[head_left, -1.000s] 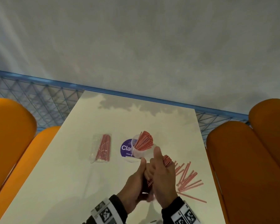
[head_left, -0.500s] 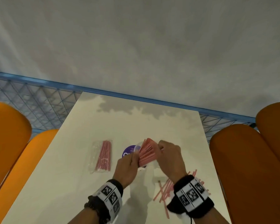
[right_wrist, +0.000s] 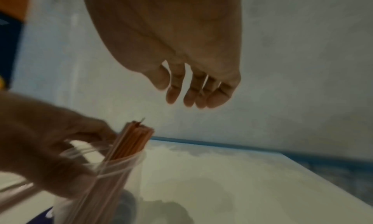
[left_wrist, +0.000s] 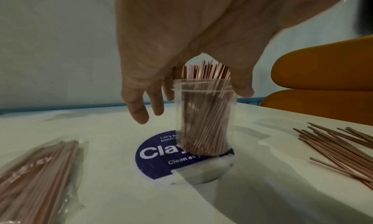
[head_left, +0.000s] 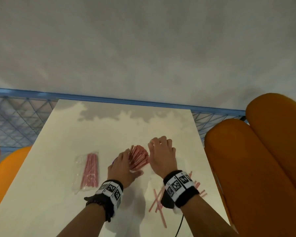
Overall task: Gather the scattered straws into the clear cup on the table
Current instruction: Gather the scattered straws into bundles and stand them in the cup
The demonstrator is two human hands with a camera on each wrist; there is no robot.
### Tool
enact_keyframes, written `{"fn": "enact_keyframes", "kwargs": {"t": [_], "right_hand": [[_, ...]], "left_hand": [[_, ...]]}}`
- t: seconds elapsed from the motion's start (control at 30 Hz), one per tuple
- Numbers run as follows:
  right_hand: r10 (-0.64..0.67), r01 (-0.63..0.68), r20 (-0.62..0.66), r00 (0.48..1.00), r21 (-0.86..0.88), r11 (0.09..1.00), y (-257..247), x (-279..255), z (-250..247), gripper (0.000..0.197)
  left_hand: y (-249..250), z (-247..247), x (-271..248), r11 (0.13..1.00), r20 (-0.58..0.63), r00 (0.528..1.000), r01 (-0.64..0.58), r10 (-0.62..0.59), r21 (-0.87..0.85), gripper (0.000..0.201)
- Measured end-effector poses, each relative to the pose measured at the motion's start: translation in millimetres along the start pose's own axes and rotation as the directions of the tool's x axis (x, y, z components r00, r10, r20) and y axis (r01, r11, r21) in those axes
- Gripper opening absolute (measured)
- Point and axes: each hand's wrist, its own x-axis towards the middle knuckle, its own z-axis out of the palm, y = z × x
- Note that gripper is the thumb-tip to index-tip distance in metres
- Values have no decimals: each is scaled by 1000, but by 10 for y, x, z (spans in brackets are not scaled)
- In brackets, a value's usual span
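Clear plastic, the cup (left_wrist: 203,120) stands upright on the pale bench (head_left: 61,194), on a round blue sticker (left_wrist: 161,157), and is packed with red-and-white straws (left_wrist: 206,72) whose tops fan out above its rim. The left hand (head_left: 121,165) hangs over it from the left: its fingers (left_wrist: 137,111) are spread and loosely bent, reaching down behind and to the left of the cup, while the thumb comes down on the cup's right side at the rim. From these views it cannot be told for certain whether they press the plastic. The right hand (head_left: 161,155) is just right of the straw tops, palm down; its fingers (right_wrist: 191,93) hang close together, slightly curled, pinching nothing. More loose straws (head_left: 158,202) lie scattered on the bench near the right wrist, well apart from the cup. To the left of the cup lies a clear plastic packet (head_left: 86,170) with a bundle of the same straws inside.
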Motion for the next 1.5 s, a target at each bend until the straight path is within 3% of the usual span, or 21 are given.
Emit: {"fn": "enact_keyframes", "kwargs": {"t": [0.07, 0.1, 0.17, 0.23, 0.33, 0.4, 0.43, 0.53, 0.6, 0.67, 0.8, 0.9, 0.93, 1.0, 1.1, 1.13, 1.2, 1.27, 1.37, 1.43, 1.5], "right_hand": [[179, -190, 145, 973, 66, 980, 436, -122, -46, 21], [300, -322, 230, 926, 67, 944, 697, -209, -67, 23], [579, -607, 298, 759, -2, 795, 1285, -452, -13, 44], [726, -751, 302, 618, -46, 659, 1756, -742, 66, 68], [750, -789, 368, 550, -64, 611, 2260, -1073, 431, 99], [806, -854, 371, 461, -59, 517, 2168, -1132, 533, 121], [824, -879, 359, 437, -24, 477, 2057, -1098, 538, 119], [773, -832, 357, 524, 20, 555, 1651, -881, 488, 98], [669, -712, 348, 657, -6, 703, 1468, -772, 549, 80], [585, -632, 355, 729, 20, 775, 1367, -741, 629, 66], [586, -678, 381, 715, 177, 713, 1472, -848, 419, 60], [582, -651, 491, 648, -38, 758, 1697, -1206, 252, 58], [546, -602, 527, 651, -80, 794, 1745, -1354, 240, 57], [444, -492, 523, 727, -55, 869, 1785, -1628, 299, 51], [245, -303, 402, 882, 87, 949, 1805, -1834, 398, 14], [169, -228, 399, 901, 107, 968, 1830, -1892, 439, 9], [34, -80, 457, 889, 84, 993, 1876, -2006, 522, 14], [64, -115, 513, 856, 67, 991, 1939, -2116, 505, 11], [289, -334, 367, 884, 62, 941, 2139, -2068, 445, 12], [458, -500, 259, 850, 128, 856, 2204, -1832, 408, 13], [522, -566, 248, 816, 162, 808, 2119, -1497, 424, 7]], "left_hand": [[7, -16, 10, 1000, 4, 1000, 1, -1, -23, 106], [13, -30, 7, 1000, 14, 1000, 6, -5, -30, 111], [32, -69, -57, 997, 21, 999, 37, -36, -64, 126], [23, -103, -213, 991, -74, 995, 60, -69, -117, 125], [-72, -19, -562, 991, -272, 961, 15, -51, -135, 81], [-86, 144, -780, 993, -149, 984, 82, -95, -90, 49], [-64, 247, -845, 990, -33, 990, 136, -137, -47, 39], [37, 621, -912, 978, 161, 965, 209, -208, 6, 36], [148, 826, -885, 970, 196, 951, 245, -241, 3, 44], [255, 971, -849, 964, 192, 946, 264, -262, 16, 51], [395, 1084, -786, 958, 160, 944, 285, -288, 42, 54], [454, 1111, -723, 955, 161, 941, 293, -297, 53, 56], [483, 1120, -704, 958, 165, 944, 279, -286, 64, 56], [552, 1127, -675, 967, 174, 953, 233, -247, 100, 57], [620, 1165, -623, 974, 175, 962, 189, -209, 126, 53], [621, 1183, -609, 975, 173, 963, 185, -205, 126, 50], [585, 1186, -560, 974, 156, 966, 185, -204, 130, 45], [537, 1177, -515, 973, 135, 970, 181, -201, 145, 41], [509, 1138, -435, 974, 106, 976, 173, -190, 147, 34], [555, 1134, -385, 979, 91, 982, 155, -168, 132, 24], [653, 1159, -369, 982, 84, 983, 152, -161, 112, 17]]}}
